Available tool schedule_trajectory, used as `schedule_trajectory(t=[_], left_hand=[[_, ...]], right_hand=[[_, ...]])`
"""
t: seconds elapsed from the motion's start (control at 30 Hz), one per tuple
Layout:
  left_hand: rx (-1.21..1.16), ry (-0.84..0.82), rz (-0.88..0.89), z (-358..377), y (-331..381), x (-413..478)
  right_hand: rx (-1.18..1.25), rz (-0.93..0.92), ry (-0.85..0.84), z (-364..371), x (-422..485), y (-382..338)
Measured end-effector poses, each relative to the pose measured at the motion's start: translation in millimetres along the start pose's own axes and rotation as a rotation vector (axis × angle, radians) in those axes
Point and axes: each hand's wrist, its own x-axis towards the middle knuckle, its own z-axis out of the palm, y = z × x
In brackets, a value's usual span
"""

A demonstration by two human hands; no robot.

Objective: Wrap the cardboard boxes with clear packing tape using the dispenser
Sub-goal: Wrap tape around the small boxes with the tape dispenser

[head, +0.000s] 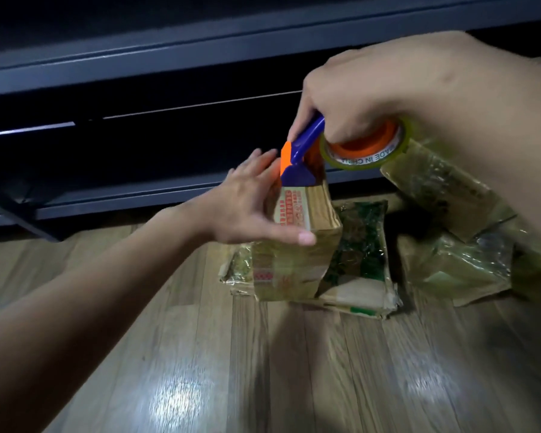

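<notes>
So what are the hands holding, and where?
The right hand grips the tape dispenser by its blue handle. The left hand steadies the upright box near its top.

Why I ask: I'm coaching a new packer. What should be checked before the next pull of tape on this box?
1. Box steadied: the left hand rests against the upright box, thumb across its front. Ok.
2. Dispenser grip: the right hand grips the dispenser. Ok.
3. Dispenser head at the box's top edge. Ok.
4. Fingers clear of the cutter end: the left fingers lie right beside the orange guard. Not ok.
5. Tape stuck down on the box: blurred. Cannot tell.
6. Tape roll loaded: tape shows around its hub. Ok.
</notes>
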Motion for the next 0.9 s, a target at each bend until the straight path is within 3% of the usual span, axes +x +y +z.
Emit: schedule_trajectory(t=[0.3,0.4,0.53,0.67,0.83,0.9], left_hand=[[0.272,-0.154,-0.162,-10,16,6],[0.304,-0.168,-0.183,-11,11,1],[0.193,-0.162,-0.173,-18,-4,-17],[0.056,-0.116,-0.132,-14,-6,-24],[-0.221,-0.074,-0.251,-25,-14,-25],[-0.157,0.049,-0.345,-24,-6,-18]], right_hand=[[-0.032,0.055,-0.066,12,-27,23],[0.024,0.059,-0.063,24,-55,61],[0.119,0.161,-0.046,39,-107,101],[0.216,0.158,-0.032,90,-116,76],[0.202,0.118,0.039,113,-86,51],[0.188,0.096,0.073,110,-74,44]])
